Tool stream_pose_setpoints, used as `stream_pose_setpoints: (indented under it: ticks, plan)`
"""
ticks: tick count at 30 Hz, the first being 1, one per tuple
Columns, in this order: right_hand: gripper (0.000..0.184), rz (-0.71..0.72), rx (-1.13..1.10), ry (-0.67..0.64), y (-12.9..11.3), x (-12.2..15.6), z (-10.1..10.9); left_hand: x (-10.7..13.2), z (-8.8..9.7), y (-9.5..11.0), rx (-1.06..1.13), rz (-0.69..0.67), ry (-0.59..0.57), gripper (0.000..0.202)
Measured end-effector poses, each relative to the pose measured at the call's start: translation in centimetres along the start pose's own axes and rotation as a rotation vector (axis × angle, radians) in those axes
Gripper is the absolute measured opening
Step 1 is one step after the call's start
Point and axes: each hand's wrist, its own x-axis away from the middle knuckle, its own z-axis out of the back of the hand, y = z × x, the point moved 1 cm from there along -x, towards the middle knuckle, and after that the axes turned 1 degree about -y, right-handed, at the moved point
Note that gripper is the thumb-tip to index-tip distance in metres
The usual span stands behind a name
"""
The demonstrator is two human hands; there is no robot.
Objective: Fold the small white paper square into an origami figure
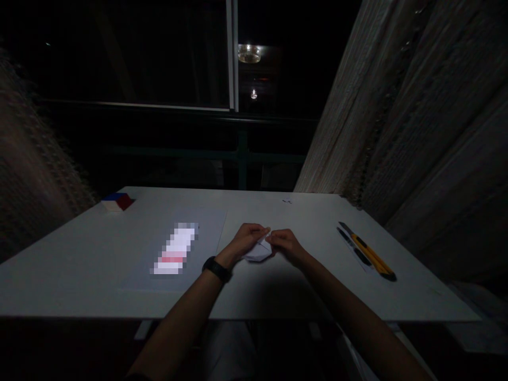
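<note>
A small folded white paper piece [259, 253] lies between my two hands near the middle of the white table [79, 254]. My left hand [246, 239], with a black watch on its wrist, pinches the paper's upper left edge. My right hand [286, 244] pinches the paper's right side, fingertips meeting those of the left hand. Both hands are closed on the paper, which is partly hidden under the fingers.
A yellow utility knife [375, 257] and a dark pen [351, 244] lie at the right. A large sheet with a blurred patch [177, 248] lies at the left. A red, blue and white block [117, 201] sits at the far left corner. Curtains hang on both sides, a dark window behind.
</note>
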Motion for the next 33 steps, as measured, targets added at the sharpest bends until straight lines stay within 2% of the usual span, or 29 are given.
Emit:
stream_pose_setpoints:
  ticks: [8, 16, 26, 30, 33]
  plan:
    - [0.031, -0.021, 0.131, 0.101, -0.2, 0.0, -0.3, -0.9, 0.3, -0.5, -0.154, -0.101, 0.201, 0.039]
    - [0.029, -0.033, 0.101, 0.170, -0.4, -0.1, 0.0, -0.8, 0.6, -1.0, -0.039, -0.045, 0.163, 0.039]
    - [0.026, -0.056, 0.048, 0.131, -0.2, -0.2, -0.1, -0.6, 0.3, -0.2, -0.093, -0.025, 0.304, 0.039]
    - [0.030, 0.016, -0.060, 0.180, -0.2, -0.2, 0.1, -1.0, 0.6, -0.7, -0.165, -0.080, 0.377, 0.036]
    - [0.023, 0.065, -0.082, 0.214, -0.3, -0.2, 0.2, -1.1, 0.9, -1.2, -0.246, -0.087, 0.423, 0.037]
